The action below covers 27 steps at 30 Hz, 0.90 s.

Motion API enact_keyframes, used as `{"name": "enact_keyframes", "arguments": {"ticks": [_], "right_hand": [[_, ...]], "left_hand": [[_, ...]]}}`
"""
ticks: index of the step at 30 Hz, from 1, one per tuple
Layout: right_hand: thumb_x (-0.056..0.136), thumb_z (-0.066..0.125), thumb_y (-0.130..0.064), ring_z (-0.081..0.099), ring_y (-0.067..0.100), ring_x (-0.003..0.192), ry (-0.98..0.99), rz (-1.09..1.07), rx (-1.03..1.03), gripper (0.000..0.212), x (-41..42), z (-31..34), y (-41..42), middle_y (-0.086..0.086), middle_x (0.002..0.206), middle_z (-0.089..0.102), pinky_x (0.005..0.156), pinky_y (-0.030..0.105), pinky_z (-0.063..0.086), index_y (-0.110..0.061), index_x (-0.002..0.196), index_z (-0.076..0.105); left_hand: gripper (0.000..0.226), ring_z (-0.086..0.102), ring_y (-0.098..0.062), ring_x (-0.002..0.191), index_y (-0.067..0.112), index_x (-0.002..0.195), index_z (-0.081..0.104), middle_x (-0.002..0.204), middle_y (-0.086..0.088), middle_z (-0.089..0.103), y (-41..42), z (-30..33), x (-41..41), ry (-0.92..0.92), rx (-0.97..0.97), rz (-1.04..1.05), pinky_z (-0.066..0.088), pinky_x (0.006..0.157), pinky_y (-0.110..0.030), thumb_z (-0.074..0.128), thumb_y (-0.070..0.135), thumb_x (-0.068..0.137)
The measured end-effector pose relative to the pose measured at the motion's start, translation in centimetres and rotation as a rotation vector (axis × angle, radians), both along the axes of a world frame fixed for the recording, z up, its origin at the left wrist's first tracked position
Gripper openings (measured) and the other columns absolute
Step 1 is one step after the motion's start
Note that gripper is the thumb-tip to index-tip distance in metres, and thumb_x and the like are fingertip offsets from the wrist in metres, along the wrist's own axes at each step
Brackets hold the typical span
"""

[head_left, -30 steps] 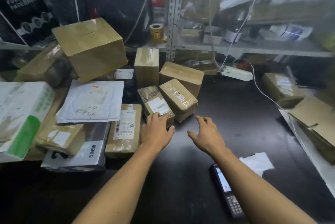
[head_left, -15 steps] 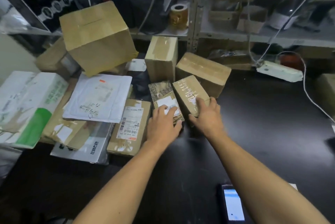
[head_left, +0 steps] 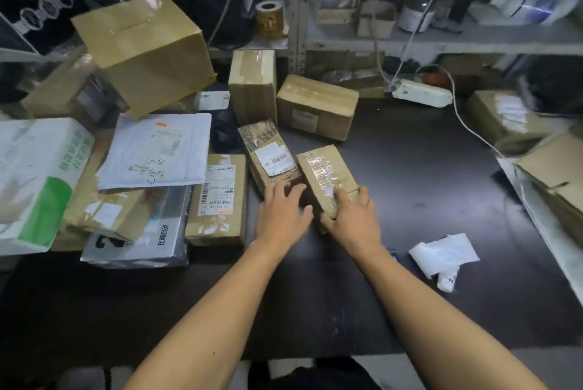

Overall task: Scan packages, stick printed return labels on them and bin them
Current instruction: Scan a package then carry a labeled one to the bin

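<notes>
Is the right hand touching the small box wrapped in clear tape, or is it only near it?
Touching. In the head view, the right hand grips the near end of the taped box: its fingers curl over the top and its thumb lies against the box's left side.

A white power strip (head_left: 422,97) lies at the back of the dark table (head_left: 410,194); a tape roll (head_left: 268,18) stands on the shelf (head_left: 473,42).
</notes>
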State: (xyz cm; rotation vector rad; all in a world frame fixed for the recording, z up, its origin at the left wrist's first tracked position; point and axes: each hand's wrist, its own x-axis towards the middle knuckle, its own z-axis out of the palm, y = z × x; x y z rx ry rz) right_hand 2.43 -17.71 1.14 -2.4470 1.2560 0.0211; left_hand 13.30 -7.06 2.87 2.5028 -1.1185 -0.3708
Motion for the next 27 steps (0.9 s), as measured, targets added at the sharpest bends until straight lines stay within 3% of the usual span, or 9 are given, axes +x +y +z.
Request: {"name": "enact_keyframes", "arguments": {"ticks": [4, 7, 11, 15, 20, 21, 23, 25, 27], "right_hand": [[0.086, 0.06, -0.052, 0.041, 0.037, 0.115, -0.027, -0.054, -0.051, 0.064, -2.8, -0.4, 4.2, 0.017, 0.139, 0.032, 0.096, 0.043, 0.04, -0.029, 0.142, 0.039], [0.086, 0.058, -0.054, 0.043, 0.039, 0.115, 0.014, -0.069, -0.102, 0.066, -4.5, -0.6, 7.4, 0.019, 0.141, 0.032, 0.093, 0.044, 0.042, -0.029, 0.144, 0.037], [0.082, 0.065, -0.054, 0.041, 0.043, 0.121, 0.02, -0.002, -0.167, 0.072, -6.2, -1.2, 11.2, 0.024, 0.145, 0.032, 0.089, 0.049, 0.046, -0.028, 0.144, 0.039], [0.075, 0.063, -0.057, 0.047, 0.041, 0.119, -0.064, 0.22, -0.22, 0.077, -6.8, -1.2, 12.8, 0.023, 0.141, 0.041, 0.085, 0.047, 0.05, -0.021, 0.141, 0.043], [0.085, 0.048, -0.038, 0.04, 0.032, 0.13, -0.241, 0.508, 0.0, 0.066, -7.8, -0.4, 12.2, 0.013, 0.15, 0.038, 0.109, 0.044, 0.039, -0.012, 0.145, 0.042], [0.086, 0.05, -0.031, 0.038, 0.029, 0.132, -0.281, 0.513, 0.076, 0.063, -7.9, 0.0, 12.0, 0.012, 0.151, 0.039, 0.112, 0.042, 0.036, -0.01, 0.145, 0.04], [0.088, 0.056, -0.02, 0.04, 0.024, 0.133, -0.327, 0.486, 0.197, 0.059, -8.2, 0.6, 11.5, 0.01, 0.148, 0.044, 0.111, 0.038, 0.036, -0.01, 0.144, 0.04], [0.091, 0.057, -0.015, 0.045, 0.024, 0.13, -0.354, 0.425, 0.2, 0.052, -8.9, 0.8, 10.6, 0.01, 0.143, 0.05, 0.108, 0.035, 0.037, -0.01, 0.141, 0.045], [0.093, 0.058, -0.019, 0.048, 0.024, 0.126, -0.381, 0.268, 0.152, 0.044, -10.2, 0.4, 9.1, 0.009, 0.136, 0.054, 0.105, 0.034, 0.037, -0.011, 0.135, 0.051]], "left_hand": [[0.051, 0.032, -0.021, 0.137, 0.026, 0.146, 0.041, 0.148, -0.001, 0.035, 2.4, -1.2, -2.3, 0.136, -0.075, -0.032, 0.036, 0.106, -0.036, 0.052, 0.039, 0.098], [0.05, 0.044, -0.02, 0.131, 0.03, 0.145, 0.042, 0.145, -0.001, 0.042, 3.6, -2.3, -3.6, 0.371, -0.176, 0.041, 0.039, 0.104, -0.035, 0.053, 0.039, 0.097], [0.059, 0.042, -0.021, 0.137, 0.032, 0.151, 0.033, 0.152, -0.004, 0.042, 4.9, -2.8, -4.7, 0.584, -0.235, 0.103, 0.034, 0.113, -0.034, 0.055, 0.042, 0.097], [0.072, 0.042, -0.024, 0.138, 0.033, 0.155, 0.026, 0.151, -0.007, 0.042, 6.0, -2.9, -4.5, 0.659, -0.217, 0.164, 0.033, 0.114, -0.036, 0.056, 0.052, 0.092], [0.097, 0.051, -0.018, 0.13, 0.03, 0.154, 0.027, 0.147, -0.006, 0.048, 7.0, -2.2, -3.5, 0.762, -0.252, 0.314, 0.037, 0.112, -0.034, 0.065, 0.068, 0.073], [0.104, 0.053, -0.018, 0.127, 0.031, 0.155, 0.025, 0.146, -0.006, 0.049, 7.1, -2.0, -3.6, 0.783, -0.244, 0.343, 0.04, 0.111, -0.036, 0.066, 0.07, 0.067], [0.097, 0.055, -0.018, 0.125, 0.03, 0.156, 0.022, 0.146, -0.005, 0.05, 7.2, -2.1, -3.7, 0.806, -0.258, 0.36, 0.043, 0.105, -0.031, 0.071, 0.057, 0.077], [0.086, 0.051, -0.021, 0.128, 0.031, 0.157, 0.017, 0.149, -0.004, 0.047, 7.1, -2.0, -3.8, 0.78, -0.259, 0.362, 0.039, 0.102, -0.028, 0.068, 0.04, 0.089], [0.084, 0.045, -0.026, 0.134, 0.038, 0.157, 0.01, 0.153, -0.003, 0.041, 7.0, -1.9, -3.9, 0.71, -0.216, 0.355, 0.034, 0.109, -0.033, 0.063, 0.037, 0.092]]}}
